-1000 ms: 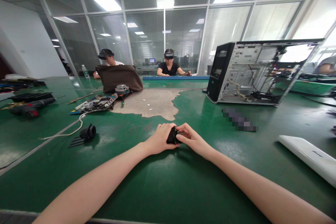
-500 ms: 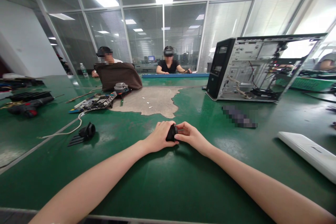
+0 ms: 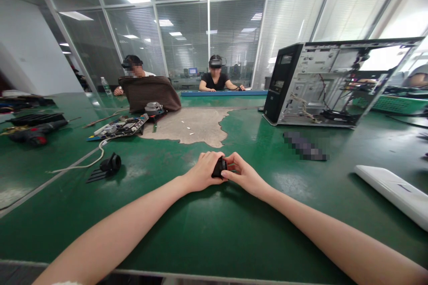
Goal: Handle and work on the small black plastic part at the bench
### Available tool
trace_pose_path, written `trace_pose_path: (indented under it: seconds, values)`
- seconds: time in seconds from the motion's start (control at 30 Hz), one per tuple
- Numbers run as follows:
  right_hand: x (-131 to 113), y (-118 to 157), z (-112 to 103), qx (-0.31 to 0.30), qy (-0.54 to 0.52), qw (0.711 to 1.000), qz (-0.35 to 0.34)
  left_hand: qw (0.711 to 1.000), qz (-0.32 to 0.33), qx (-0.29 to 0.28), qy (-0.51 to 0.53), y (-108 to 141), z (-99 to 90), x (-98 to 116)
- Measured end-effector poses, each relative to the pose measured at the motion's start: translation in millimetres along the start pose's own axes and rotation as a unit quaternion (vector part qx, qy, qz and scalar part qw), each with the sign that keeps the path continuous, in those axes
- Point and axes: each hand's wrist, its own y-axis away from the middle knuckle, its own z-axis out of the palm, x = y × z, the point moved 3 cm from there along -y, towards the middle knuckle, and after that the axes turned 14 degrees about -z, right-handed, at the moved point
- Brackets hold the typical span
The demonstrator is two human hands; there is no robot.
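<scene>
Your left hand (image 3: pixel 202 171) is curled around a small black plastic part (image 3: pixel 217 168), fingers over its top and thumb beneath, while your right hand (image 3: pixel 242 173) pinches it from the right with the thumb and bent fingertips. The part sits between your hands midway along the near edge of the green tabletop (image 3: pixel 214 236), set well in from that edge; whether its underside touches the surface, you can't tell from here. Over the last second the change is small: your right thumb has come slightly further across the part, and your left hand has held its wrap. That suggests fine two-handed work on one piece, with neither hand ready to let go (much of the part is hidden behind your fingers, so any finer shift is lost). A second black plastic piece with prongs (image 3: pixel 109 165) lies untouched toward the left edge, in front of the circuit board (image 3: pixel 118 128), and the open computer tower (image 3: pixel 281 98) stands toward the far right corner, unmoved.
</scene>
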Motion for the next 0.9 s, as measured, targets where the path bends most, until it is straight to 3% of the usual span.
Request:
trace_pose_path:
  seconds: [0.37, 0.6, 0.9]
  values:
    - [2.3, -4.8, 0.9, -0.016, 0.046, 0.999, 0.008, 1.000, -0.008, -0.004, 0.012, -1.1, 0.2, -0.1]
    - [-9.5, 3.4, 2.5, -0.038, 0.119, 0.991, -0.057, 1.000, -0.018, -0.007, 0.019, -1.3, 0.5, -0.9]
    - [-4.7, -1.3, 2.6, -0.005, 0.078, 0.996, -0.040, 1.000, -0.014, -0.004, 0.020, -1.6, 0.7, -1.3]
